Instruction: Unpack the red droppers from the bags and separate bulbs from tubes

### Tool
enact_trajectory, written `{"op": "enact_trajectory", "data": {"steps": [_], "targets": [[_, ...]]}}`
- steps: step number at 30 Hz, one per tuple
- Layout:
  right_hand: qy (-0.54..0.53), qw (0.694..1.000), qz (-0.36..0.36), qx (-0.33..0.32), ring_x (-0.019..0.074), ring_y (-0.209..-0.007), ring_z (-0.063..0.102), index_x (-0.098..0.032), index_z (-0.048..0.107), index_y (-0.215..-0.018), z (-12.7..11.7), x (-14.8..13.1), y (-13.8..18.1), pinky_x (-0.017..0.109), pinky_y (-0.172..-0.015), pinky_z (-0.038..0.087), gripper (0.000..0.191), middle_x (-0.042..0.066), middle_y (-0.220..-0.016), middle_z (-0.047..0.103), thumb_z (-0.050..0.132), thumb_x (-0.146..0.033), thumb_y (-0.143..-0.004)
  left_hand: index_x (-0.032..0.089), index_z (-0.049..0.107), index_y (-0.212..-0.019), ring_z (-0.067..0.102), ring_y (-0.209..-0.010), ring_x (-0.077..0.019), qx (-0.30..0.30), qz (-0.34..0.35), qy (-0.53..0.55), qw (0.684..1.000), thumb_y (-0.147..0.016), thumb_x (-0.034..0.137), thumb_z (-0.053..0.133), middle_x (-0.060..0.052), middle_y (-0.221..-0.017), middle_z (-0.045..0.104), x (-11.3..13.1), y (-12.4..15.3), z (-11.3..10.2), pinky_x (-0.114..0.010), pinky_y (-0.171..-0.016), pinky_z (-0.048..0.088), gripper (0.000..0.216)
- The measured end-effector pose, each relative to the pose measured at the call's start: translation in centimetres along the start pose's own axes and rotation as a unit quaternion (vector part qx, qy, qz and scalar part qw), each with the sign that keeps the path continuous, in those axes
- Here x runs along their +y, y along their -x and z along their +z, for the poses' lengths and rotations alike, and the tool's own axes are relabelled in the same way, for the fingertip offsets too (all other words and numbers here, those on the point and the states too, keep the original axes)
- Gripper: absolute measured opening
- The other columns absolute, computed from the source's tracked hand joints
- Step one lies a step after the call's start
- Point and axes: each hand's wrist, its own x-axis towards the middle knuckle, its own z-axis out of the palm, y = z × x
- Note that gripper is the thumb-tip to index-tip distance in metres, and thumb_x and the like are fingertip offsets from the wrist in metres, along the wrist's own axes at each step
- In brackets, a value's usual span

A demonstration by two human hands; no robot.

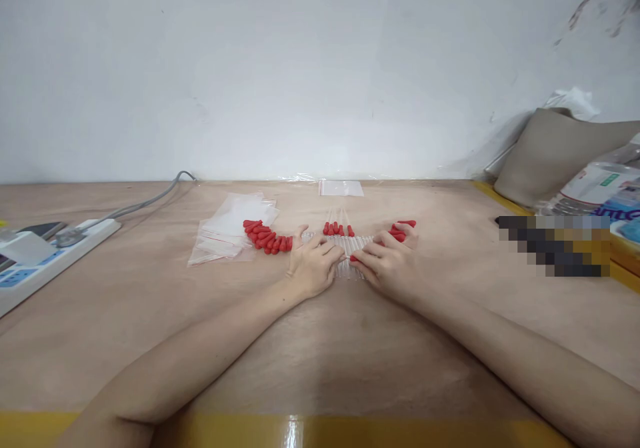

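Note:
Both my hands meet low over a row of clear glass tubes [357, 243] lying side by side on the table. My left hand [314, 266] is closed in a pinch around the end of a thin clear tube. Between the fingers of my right hand [393, 266] is a red rubber bulb [353, 259], close against that tube; I cannot tell how far it is fitted. Just beyond lie several droppers [339, 229], their red bulbs towards me and thin stems towards the wall. A curved pile of red bulbs [267, 240] sits left of my left hand. More red bulbs [407, 223] show behind my right fingers.
Clear zip bags [225, 228] lie in a stack at the left, and another flat bag [341, 188] is by the wall. A white power strip [55, 261] with a grey cable stands far left. At right are a plastic bottle [585, 188] and a pixelated dark object [555, 245].

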Motion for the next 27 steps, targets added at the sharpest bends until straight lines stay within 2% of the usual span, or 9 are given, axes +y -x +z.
{"op": "enact_trajectory", "data": {"steps": [4, 7, 9, 13, 15, 17, 21, 24, 27], "targets": [[0.031, 0.999, 0.005, 0.026, 0.0147, -0.079, 0.050, -0.032, 0.062, -0.083, 0.5, 0.7, 1.1, 0.042, -0.091, 0.012, 0.029, -0.004, -0.068, 0.062, 0.036, -0.021, -0.089, 0.020, 0.056, -0.071, 0.053, -0.075, -0.0164, -0.011, -0.036, 0.020, 0.999, -0.087, 0.022, 0.038, 0.001, -0.069, 0.064, -0.8, 0.1, -0.4, -0.049, -0.094, 0.021, 0.023], [0.017, 0.997, 0.068, 0.033, 0.0163, -0.082, 0.052, -0.033, 0.063, -0.083, 0.8, 2.1, 1.6, 0.043, -0.090, 0.015, 0.028, -0.004, -0.075, 0.064, 0.037, -0.024, -0.088, 0.019, 0.055, -0.070, 0.053, -0.071, -0.0166, -0.011, -0.094, 0.015, 0.995, -0.087, 0.021, 0.036, 0.000, -0.068, 0.062, -2.0, 0.3, -0.8, -0.043, -0.084, 0.031, 0.026], [-0.020, 0.992, 0.121, 0.039, 0.0179, -0.082, 0.053, -0.031, 0.065, -0.084, 0.8, 3.2, 1.4, 0.042, -0.088, 0.023, 0.025, -0.001, -0.082, 0.065, 0.040, -0.031, -0.086, 0.018, 0.056, -0.073, 0.052, -0.068, -0.0163, -0.015, -0.118, 0.021, 0.993, -0.089, 0.023, 0.034, -0.002, -0.070, 0.060, -2.5, 0.4, -1.1, -0.035, -0.072, 0.037, 0.027], [-0.171, 0.961, 0.207, 0.068, 0.0181, -0.079, 0.056, -0.024, 0.065, -0.094, 0.4, 5.9, 0.3, 0.032, -0.071, 0.041, 0.029, 0.006, -0.089, 0.061, 0.042, -0.037, -0.083, 0.020, 0.055, -0.102, 0.050, -0.072, -0.0155, -0.053, -0.101, 0.053, 0.992, -0.085, 0.015, 0.034, -0.005, -0.092, 0.053, -2.5, 0.1, -1.0, -0.027, -0.059, 0.039, 0.028], [-0.191, 0.946, 0.252, 0.072, 0.0177, -0.076, 0.056, -0.021, 0.064, -0.099, 0.2, 7.6, -0.2, 0.030, -0.067, 0.043, 0.031, 0.007, -0.089, 0.058, 0.043, -0.035, -0.081, 0.020, 0.046, -0.118, 0.049, -0.077, -0.0163, -0.072, -0.082, 0.067, 0.992, -0.079, 0.010, 0.035, -0.007, -0.100, 0.048, -2.1, -0.1, -0.5, -0.028, -0.061, 0.042, 0.041], [-0.184, 0.935, 0.295, 0.067, 0.0173, -0.074, 0.054, -0.018, 0.062, -0.104, 0.2, 9.3, -0.3, 0.031, -0.067, 0.044, 0.033, 0.008, -0.088, 0.056, 0.044, -0.032, -0.079, 0.018, 0.039, -0.124, 0.048, -0.081, -0.0181, -0.074, -0.056, 0.083, 0.992, -0.076, 0.006, 0.036, -0.009, -0.099, 0.046, -1.7, -0.5, 0.1, -0.030, -0.064, 0.044, 0.050], [-0.243, 0.902, 0.355, 0.039, 0.0136, -0.062, 0.052, -0.015, 0.055, -0.107, 0.4, 11.8, 0.0, 0.030, -0.061, 0.044, 0.039, 0.005, -0.083, 0.058, 0.055, -0.031, -0.071, 0.016, 0.039, -0.121, 0.048, -0.085, -0.0183, -0.050, -0.013, 0.110, 0.993, -0.078, 0.003, 0.033, -0.008, -0.094, 0.049, -0.7, -1.7, 1.1, -0.032, -0.073, 0.046, 0.045], [-0.285, 0.880, 0.377, 0.043, 0.0114, -0.057, 0.049, -0.016, 0.058, -0.090, 0.2, 12.4, 0.1, 0.026, -0.054, 0.041, 0.033, 0.003, -0.075, 0.060, 0.063, -0.038, -0.065, 0.013, 0.047, -0.108, 0.050, -0.084, -0.0170, -0.047, 0.018, 0.112, 0.992, -0.082, 0.005, 0.033, -0.007, -0.091, 0.052, 0.5, -2.7, 1.6, -0.029, -0.076, 0.045, 0.031], [-0.282, 0.885, 0.371, 0.011, 0.0106, -0.054, 0.045, -0.017, 0.059, -0.074, -0.2, 12.3, 0.1, 0.024, -0.049, 0.035, 0.030, 0.002, -0.066, 0.059, 0.063, -0.045, -0.064, 0.012, 0.052, -0.090, 0.050, -0.081, -0.0171, -0.050, 0.062, 0.089, 0.993, -0.083, 0.006, 0.033, -0.007, -0.086, 0.053, 1.5, -3.4, 2.0, -0.028, -0.075, 0.045, 0.020]]}}
